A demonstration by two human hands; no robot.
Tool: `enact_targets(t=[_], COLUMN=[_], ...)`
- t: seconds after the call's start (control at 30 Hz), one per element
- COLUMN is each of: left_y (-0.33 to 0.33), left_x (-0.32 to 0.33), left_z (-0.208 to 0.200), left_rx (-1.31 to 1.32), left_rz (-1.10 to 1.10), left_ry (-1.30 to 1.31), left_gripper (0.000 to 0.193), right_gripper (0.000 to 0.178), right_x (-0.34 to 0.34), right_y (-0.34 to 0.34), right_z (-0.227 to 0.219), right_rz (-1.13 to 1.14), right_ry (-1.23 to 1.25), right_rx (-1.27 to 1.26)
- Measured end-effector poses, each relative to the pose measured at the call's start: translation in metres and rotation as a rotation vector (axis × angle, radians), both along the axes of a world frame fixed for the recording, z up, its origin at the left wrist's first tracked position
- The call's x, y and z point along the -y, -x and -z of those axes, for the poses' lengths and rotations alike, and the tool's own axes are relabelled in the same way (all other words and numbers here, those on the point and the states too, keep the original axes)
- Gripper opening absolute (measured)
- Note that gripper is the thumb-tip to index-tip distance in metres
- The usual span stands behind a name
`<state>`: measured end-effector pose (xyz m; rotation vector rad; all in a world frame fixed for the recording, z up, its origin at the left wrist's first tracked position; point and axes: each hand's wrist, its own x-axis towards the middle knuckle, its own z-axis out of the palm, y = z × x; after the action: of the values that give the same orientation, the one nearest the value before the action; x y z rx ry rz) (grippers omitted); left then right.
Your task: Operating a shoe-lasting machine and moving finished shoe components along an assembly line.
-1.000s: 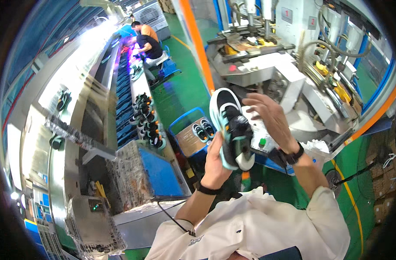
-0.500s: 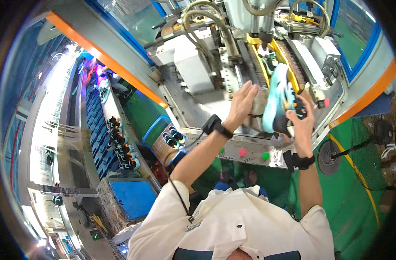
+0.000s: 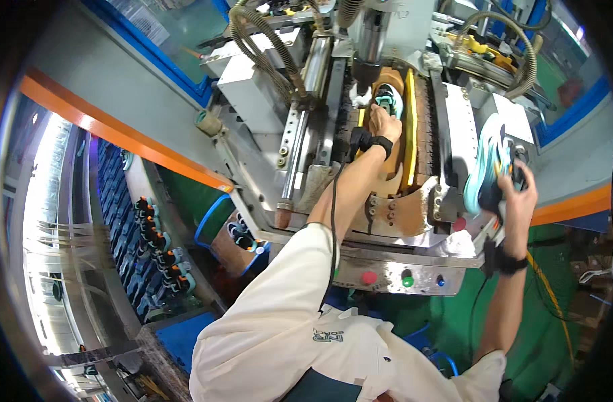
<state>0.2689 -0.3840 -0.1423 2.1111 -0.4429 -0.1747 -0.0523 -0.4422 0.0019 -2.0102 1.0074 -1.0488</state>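
My right hand (image 3: 519,195) grips a sports shoe (image 3: 484,164) by its dark upper. The pale blue sole of this shoe faces left, and it is held up over the right side of the machine. Farther in, my left hand (image 3: 385,126) has its fingers closed at the near end of another shoe (image 3: 389,97), black and white with light green parts. That shoe lies in the machine's central bay, between yellow side strips (image 3: 411,127). My fingertips are partly hidden against it.
A metal press cylinder (image 3: 371,47) hangs just left of the bay's far end. Ribbed hoses (image 3: 269,37) arch at the back left. Coloured buttons line the front panel (image 3: 387,271). Several shoes stand on a rack (image 3: 160,248) at left, beside a box with shoes (image 3: 236,244).
My left hand has gone from open in the air to the shoe in the bay. My right hand has carried its shoe rightward, away from the bay. The view has shifted closer.
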Motion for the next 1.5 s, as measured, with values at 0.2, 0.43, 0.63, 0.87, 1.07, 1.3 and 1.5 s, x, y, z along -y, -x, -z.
enact_targets(t=[0.2,0.43,0.63,0.87,1.07,1.3,1.5], left_y=[0.038,0.102,0.173,0.267,0.306,0.383,0.451], left_x=[-0.152,-0.379,-0.487,-0.513,-0.500,-0.539,-0.585], left_z=[-0.063,-0.143,-0.153,-0.132,-0.115,-0.090,-0.043], left_rx=[-0.926,-0.761,-0.611,-0.434,-0.512,-0.302,-0.224], left_rz=[0.247,0.085,-0.368,-0.752,-0.856,-1.072,-1.406], left_ry=[0.738,0.611,0.825,0.949,1.041,1.170,1.287], left_gripper=[0.022,0.042,0.040,0.027,0.030,0.032,0.026], right_gripper=[0.045,0.054,0.061,0.016,0.011,0.011,0.017], right_x=[0.039,0.017,0.016,-0.134,-0.284,-0.314,-0.246], right_y=[-0.169,-0.334,-0.351,-0.247,-0.129,-0.149,-0.186], right_z=[-0.042,0.063,0.134,0.044,0.134,0.270,0.376], right_rz=[-0.229,-0.214,-0.008,-0.583,-1.105,-1.303,-1.331], right_ry=[-0.207,-0.076,0.113,0.522,0.354,0.469,-0.067], right_rx=[-0.298,-0.812,-0.699,-0.240,-0.278,-0.276,-0.125])
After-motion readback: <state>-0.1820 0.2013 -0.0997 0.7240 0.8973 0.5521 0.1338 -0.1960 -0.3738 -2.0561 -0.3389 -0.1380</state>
